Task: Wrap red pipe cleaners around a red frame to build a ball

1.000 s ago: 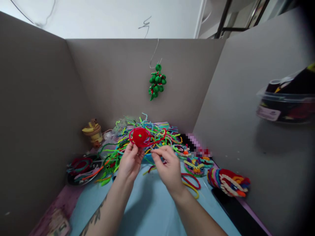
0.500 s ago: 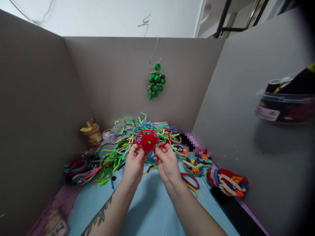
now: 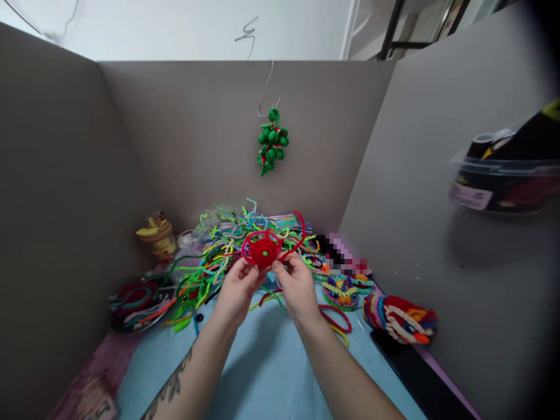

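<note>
A red pipe-cleaner piece (image 3: pixel 263 249), a coiled disc with a green dot inside a red ring, is held up above the table between both hands. My left hand (image 3: pixel 237 290) pinches its lower left edge. My right hand (image 3: pixel 296 286) pinches its lower right edge, and a loose red end curls up to the right of it. Behind the piece lies a big tangled heap of coloured pipe cleaners (image 3: pixel 227 245).
Grey partition walls enclose a light blue mat (image 3: pixel 262 373). A green bead bunch (image 3: pixel 270 141) hangs from a wire on the back wall. A yellow jar (image 3: pixel 154 234) and dark tray (image 3: pixel 135 297) stand left; finished coloured pieces (image 3: pixel 398 318) lie right. A clear tub (image 3: pixel 503 181) sits far right.
My right hand has come in from a loose strand and now grips the red piece beside my left hand. The piece has shifted slightly right, and its free red end now arcs upward.
</note>
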Available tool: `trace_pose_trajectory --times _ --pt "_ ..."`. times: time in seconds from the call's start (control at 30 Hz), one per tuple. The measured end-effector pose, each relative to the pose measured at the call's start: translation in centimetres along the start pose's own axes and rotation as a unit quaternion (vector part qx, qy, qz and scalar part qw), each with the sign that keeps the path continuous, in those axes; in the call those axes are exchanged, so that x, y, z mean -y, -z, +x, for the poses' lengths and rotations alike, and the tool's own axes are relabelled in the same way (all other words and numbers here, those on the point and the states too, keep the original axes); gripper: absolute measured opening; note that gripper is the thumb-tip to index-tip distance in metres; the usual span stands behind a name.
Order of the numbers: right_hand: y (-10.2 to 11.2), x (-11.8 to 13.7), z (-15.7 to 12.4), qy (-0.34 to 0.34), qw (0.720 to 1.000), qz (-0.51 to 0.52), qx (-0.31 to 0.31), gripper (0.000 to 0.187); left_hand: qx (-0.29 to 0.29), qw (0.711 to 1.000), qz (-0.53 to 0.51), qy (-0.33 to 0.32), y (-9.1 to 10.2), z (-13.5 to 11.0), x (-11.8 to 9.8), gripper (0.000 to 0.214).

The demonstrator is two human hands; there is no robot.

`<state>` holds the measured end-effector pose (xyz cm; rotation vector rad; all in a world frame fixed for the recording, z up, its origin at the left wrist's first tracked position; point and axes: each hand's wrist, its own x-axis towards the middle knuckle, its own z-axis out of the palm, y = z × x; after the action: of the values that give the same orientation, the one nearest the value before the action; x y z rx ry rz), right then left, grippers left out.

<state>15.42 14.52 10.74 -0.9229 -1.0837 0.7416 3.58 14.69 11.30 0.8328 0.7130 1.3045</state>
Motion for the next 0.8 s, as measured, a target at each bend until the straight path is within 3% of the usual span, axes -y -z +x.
trace_pose_trajectory --times 0.1,0.23,0.33,0.47,0.6,0.7,0.8 --pt "1.0 0.6 0.7 0.062 0.995 -0.072 0.028 0.008 -0.034 0.999 0.023 -0.008 0.6 0.4 -0.7 0.039" --pt "2.4 1.8 1.5 0.126 0.969 -0.165 0.133 0.007 -0.084 0.986 0.090 -0.110 1.6 0.7 -2.0 0.035" --pt "3.2 2.2 1.8 0.153 0.936 -0.205 0.240 0.009 -0.052 0.964 0.213 -0.151 2.1 0.5 -3.1 0.038" --pt "3.6 2.2 1.8 0.154 0.915 -0.224 0.299 0.014 0.015 0.945 0.312 -0.093 2.0 0.2 -3.6 0.032" --pt "3.3 1.7 1.7 0.116 0.932 -0.192 0.285 0.010 0.004 0.951 0.290 -0.105 1.7 0.2 -3.4 0.028" --pt "2.8 0.9 1.8 0.044 0.970 -0.134 0.199 0.007 -0.047 0.942 0.290 -0.161 1.6 0.3 -3.2 0.024" --pt "2.2 0.1 1.7 -0.016 0.992 -0.068 0.109 0.012 -0.050 0.921 0.338 -0.185 1.6 0.1 -2.8 0.020"
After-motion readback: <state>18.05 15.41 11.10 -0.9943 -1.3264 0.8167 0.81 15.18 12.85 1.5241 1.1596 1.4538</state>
